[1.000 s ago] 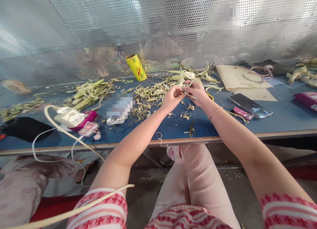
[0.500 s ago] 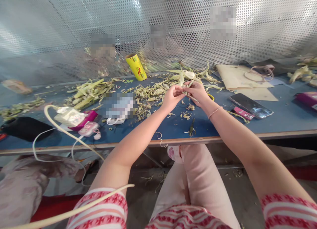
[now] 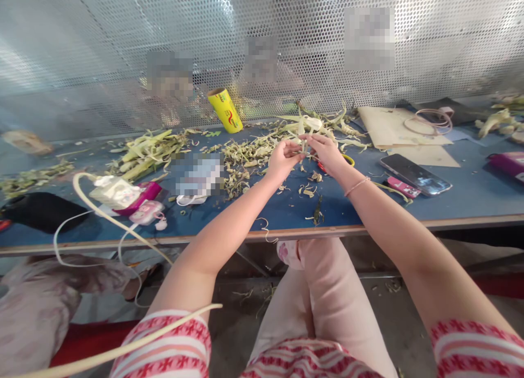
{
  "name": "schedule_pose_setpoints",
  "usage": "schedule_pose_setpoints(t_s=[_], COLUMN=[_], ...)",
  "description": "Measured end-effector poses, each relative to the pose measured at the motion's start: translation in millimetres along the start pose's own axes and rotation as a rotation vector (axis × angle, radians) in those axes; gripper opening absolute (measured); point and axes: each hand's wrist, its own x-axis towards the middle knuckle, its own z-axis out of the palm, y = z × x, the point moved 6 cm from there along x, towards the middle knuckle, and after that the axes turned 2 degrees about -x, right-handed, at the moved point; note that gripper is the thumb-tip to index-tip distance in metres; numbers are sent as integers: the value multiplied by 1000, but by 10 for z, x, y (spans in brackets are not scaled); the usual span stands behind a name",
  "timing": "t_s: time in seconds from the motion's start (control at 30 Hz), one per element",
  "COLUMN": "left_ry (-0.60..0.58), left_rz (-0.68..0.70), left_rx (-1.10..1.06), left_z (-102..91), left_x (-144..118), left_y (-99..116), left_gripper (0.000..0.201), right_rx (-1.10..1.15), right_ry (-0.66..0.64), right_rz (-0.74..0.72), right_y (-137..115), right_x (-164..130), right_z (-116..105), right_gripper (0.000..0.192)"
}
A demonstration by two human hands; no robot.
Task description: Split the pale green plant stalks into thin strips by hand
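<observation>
My left hand (image 3: pixel 285 157) and my right hand (image 3: pixel 325 150) meet above the blue table, fingertips pinched close together. Both are closed on a thin, pale green plant strip (image 3: pixel 303 147), largely covered by the fingers. Just beyond the fingertips, a whitish leafy plant piece (image 3: pixel 314 123) overlaps the heap of pale leaf and stem trimmings (image 3: pixel 254 153); whether it joins the held strip I cannot tell. Partly under my right hand show a yellow loop (image 3: pixel 349 160) and a small red part. Loose scraps (image 3: pixel 308 190) lie below the hands.
A perforated metal panel (image 3: pixel 311 51) rises behind the table. Around me are a yellow tube (image 3: pixel 226 112), a stalk bundle (image 3: pixel 149 151), a phone (image 3: pixel 415 173), beige sheets (image 3: pixel 385 128), a black roll (image 3: pixel 45 211) and cabled chargers (image 3: pixel 117 190). Another person's leg (image 3: pixel 45 301) is at left.
My fingers have shifted slightly around the plant strip, and the right fingers lie flatter. The strip end below my right hand is less visible; a red part now shows there.
</observation>
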Motion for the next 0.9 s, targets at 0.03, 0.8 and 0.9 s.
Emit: schedule_pose_setpoints(t_s=[0.03,0.8,0.9], left_ry=[4,-100,-115], left_rz=[11,-278,-368], left_rx=[15,-128,-324], left_z=[-6,148,157], left_x=[-4,-97,-116], left_y=[13,-150,-108], left_gripper=[36,48,32], right_rx=[-101,-400,-397], right_ry=[14,284,260], right_rz=[-71,-306,-304], right_y=[-46,-149,-131], right_x=[-3,6,-13], right_z=[-11,-270,-218], right_gripper=[19,21,22])
